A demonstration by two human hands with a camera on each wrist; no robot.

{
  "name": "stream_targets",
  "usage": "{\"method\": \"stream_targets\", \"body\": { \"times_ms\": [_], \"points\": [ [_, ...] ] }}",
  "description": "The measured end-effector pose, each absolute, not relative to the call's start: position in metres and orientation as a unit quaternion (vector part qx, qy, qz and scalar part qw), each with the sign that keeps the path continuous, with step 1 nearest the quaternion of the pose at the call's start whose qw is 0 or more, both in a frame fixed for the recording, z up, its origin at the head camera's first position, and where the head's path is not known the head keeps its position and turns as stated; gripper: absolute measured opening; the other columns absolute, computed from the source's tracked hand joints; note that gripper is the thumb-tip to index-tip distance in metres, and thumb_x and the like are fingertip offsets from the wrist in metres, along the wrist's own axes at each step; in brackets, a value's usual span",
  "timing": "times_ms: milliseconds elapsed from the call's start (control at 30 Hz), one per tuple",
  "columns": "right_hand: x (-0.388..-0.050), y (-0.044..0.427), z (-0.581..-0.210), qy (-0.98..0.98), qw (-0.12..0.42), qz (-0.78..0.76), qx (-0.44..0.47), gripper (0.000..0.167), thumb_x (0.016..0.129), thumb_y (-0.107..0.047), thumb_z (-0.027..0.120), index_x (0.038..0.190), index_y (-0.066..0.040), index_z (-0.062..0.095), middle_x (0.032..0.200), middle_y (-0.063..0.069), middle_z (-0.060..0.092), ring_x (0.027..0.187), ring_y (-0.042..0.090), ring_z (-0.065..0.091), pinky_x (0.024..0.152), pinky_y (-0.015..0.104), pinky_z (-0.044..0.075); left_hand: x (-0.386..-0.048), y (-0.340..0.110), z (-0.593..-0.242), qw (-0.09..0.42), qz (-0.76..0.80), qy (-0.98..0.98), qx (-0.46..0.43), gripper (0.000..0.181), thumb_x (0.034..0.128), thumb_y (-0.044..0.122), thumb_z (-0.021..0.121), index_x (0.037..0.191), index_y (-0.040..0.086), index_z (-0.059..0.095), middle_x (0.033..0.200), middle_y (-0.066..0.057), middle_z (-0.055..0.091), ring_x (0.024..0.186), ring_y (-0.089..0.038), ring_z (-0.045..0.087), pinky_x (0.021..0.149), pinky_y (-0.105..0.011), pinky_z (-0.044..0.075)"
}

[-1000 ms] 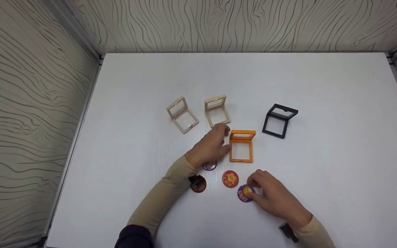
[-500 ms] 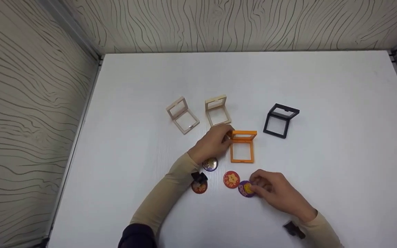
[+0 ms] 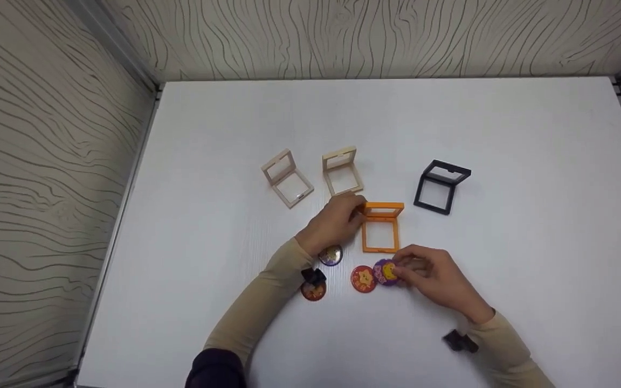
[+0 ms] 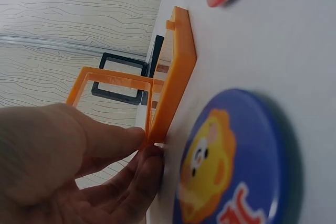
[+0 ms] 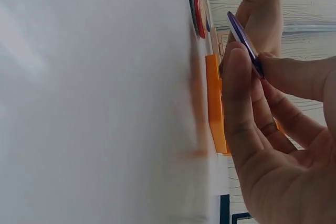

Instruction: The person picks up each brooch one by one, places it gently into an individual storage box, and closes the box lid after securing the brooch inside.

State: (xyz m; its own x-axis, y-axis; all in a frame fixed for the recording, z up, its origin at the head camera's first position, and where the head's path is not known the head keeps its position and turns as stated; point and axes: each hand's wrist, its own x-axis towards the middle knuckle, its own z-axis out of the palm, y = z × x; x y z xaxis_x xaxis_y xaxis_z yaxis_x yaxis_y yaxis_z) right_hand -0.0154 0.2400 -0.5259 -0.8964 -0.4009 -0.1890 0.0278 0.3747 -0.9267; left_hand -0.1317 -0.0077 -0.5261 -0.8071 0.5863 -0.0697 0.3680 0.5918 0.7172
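A: starting with the head view; what's the person got hold of?

B: right hand (image 3: pixel 440 275) has the purple badge (image 3: pixel 384 272) by its right rim, thumb on the printed face; left hand (image 3: pixel 335 223) is at the orange frame (image 3: pixel 381 219), on its left side by the hinge; the badge is roughly midway between the left and right edges of the table (image 3: pixel 208 134), well apart from the far edge; it overlaps the red badge (image 3: pixel 363 279) from this angle, can't tell if they touch

A: and the left wrist view?

B: thumb and fingertips closed in a pinch on the orange frame's hinge corner, lid standing up; I'd guess light, stiff plastic, so it'd skid if bumped; that corner's a decent hold, but go easy on the hinge, probably the fragile bit; a blue badge (image 4: pixel 228 156) lies just beside that hand

A: right wrist?

B: purple badge is edge-on, clear of the table; thumb on 1 face, index finger on the other, gap just the badge's thickness; reckon it's light and rigid, glossy so maybe a bit slippery; I'd keep to the rim, so the print's clean and the opposite rim's free
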Motion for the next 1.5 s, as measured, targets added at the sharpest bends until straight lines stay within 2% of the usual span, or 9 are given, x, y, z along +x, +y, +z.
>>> {"method": "stream_targets", "body": {
  "times_ms": [233,533,867,1133,1333,1500],
  "points": [
    [-0.028,0.24,-0.525,0.791,0.197,-0.574,-0.082,0.022,0.101,-0.011,0.074,0.12,0.001,0.07,0.118,0.022,0.069,0.097,0.016,0.078,0.08,0.029,0.065,-0.131,-0.009,-0.526,0.157,0.352,0.885,0.261,0.019,0.1079,0.015,0.063,0.123,0.006,0.072,0.113,-0.007,0.07,0.098,-0.015,0.061,0.087,-0.028,0.055],
    [-0.045,0.241,-0.526,0.806,0.171,-0.564,-0.057,0.026,0.101,-0.012,0.074,0.125,-0.001,0.071,0.119,0.018,0.07,0.102,0.019,0.077,0.082,0.022,0.061,-0.132,-0.007,-0.526,0.163,0.354,0.884,0.256,0.023,0.1084,0.015,0.062,0.127,0.006,0.071,0.116,-0.007,0.07,0.103,-0.016,0.063,0.091,-0.029,0.055],
    [-0.062,0.236,-0.524,0.811,0.164,-0.561,-0.01,0.031,0.1,-0.017,0.076,0.127,-0.001,0.075,0.127,0.022,0.073,0.1,0.02,0.079,0.083,0.021,0.061,-0.132,-0.007,-0.527,0.163,0.36,0.883,0.254,0.023,0.1074,0.013,0.063,0.129,0.006,0.07,0.118,-0.007,0.07,0.106,-0.017,0.065,0.094,-0.029,0.055],
    [-0.069,0.232,-0.526,0.799,0.158,-0.58,-0.002,0.027,0.098,-0.014,0.079,0.12,0.002,0.077,0.118,0.023,0.076,0.088,0.013,0.079,0.078,0.024,0.063,-0.132,-0.006,-0.527,0.166,0.375,0.877,0.251,0.019,0.1061,0.011,0.064,0.123,0.006,0.072,0.116,-0.007,0.071,0.103,-0.017,0.064,0.093,-0.03,0.055],
    [-0.071,0.23,-0.526,0.802,0.15,-0.578,-0.009,0.027,0.097,-0.017,0.081,0.117,0.001,0.079,0.11,0.021,0.079,0.082,0.013,0.079,0.074,0.023,0.063,-0.133,-0.006,-0.528,0.159,0.375,0.877,0.255,0.016,0.1054,0.009,0.065,0.119,0.006,0.073,0.113,-0.007,0.071,0.1,-0.016,0.063,0.09,-0.028,0.054],
    [-0.071,0.226,-0.526,0.815,0.135,-0.563,-0.005,0.023,0.096,-0.013,0.081,0.114,0.001,0.079,0.102,0.019,0.08,0.078,0.014,0.078,0.069,0.023,0.061,-0.132,-0.006,-0.529,0.16,0.38,0.876,0.251,0.016,0.1057,0.011,0.065,0.118,0.006,0.073,0.11,-0.006,0.07,0.097,-0.015,0.062,0.086,-0.026,0.053]
  ]
}}
